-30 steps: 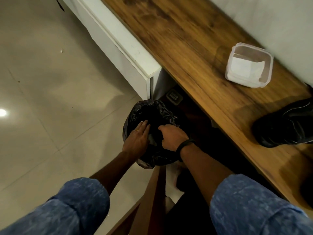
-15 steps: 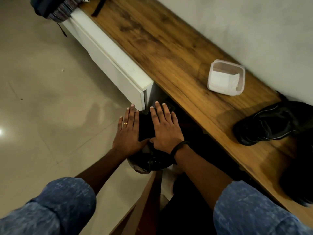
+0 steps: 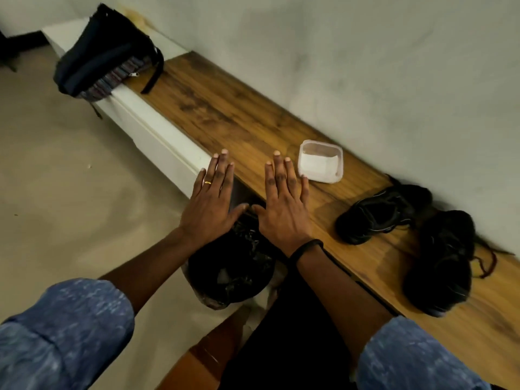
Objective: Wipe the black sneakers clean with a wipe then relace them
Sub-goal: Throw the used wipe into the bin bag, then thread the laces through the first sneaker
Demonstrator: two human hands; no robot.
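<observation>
— Room, first entry?
— Wood shelf (image 3: pixel 225 116) along a grey wall; pale floor beside it.
— On the shelf?
— Bag (image 3: pixel 107 60) at the far end. Tub (image 3: pixel 320 164) of white wipes mid-shelf. Two black sneakers (image 3: pixel 377 218) past the tub, by the wall; a lace (image 3: pixel 488 263) trails from the nearer one (image 3: pixel 444 263).
— Hands?
— My left hand (image 3: pixel 209 201) and right hand (image 3: pixel 284 204): palms down, fingers straight and spread, holding nothing, thumbs close together. Ring on the left, black band (image 3: pixel 305 249) on the right wrist.
— Below them?
— Bin (image 3: pixel 233 271), black-lined, on the floor at the shelf's edge.
</observation>
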